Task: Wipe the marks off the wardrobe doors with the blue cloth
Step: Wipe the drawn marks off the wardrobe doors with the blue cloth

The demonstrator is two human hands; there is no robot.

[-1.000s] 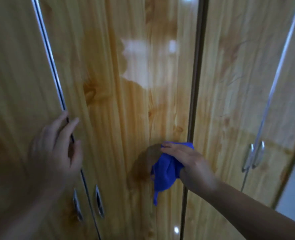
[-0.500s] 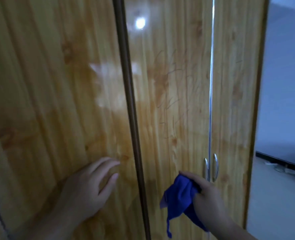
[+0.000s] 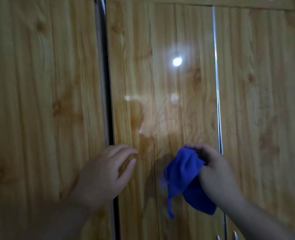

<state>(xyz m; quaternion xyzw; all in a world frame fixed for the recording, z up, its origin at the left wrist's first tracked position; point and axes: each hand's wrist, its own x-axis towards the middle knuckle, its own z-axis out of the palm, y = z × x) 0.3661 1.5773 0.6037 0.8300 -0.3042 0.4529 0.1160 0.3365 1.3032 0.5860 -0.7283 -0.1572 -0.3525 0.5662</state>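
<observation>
Shifted rightward, the left hand [image 3: 105, 172], fingers spread, rests near the door gap; right hand [image 3: 217, 174] grips blue cloth [image 3: 183, 175] against the scribbled wardrobe door [image 3: 160, 66].

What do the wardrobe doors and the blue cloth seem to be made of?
The wardrobe doors: wood-grain pattern with knots under a glossy coat, shown by the lamp reflection; real wood or laminate, I cannot tell. The blue cloth: soft fabric, matte, bunched in folds in the right hand, possibly microfibre.
</observation>
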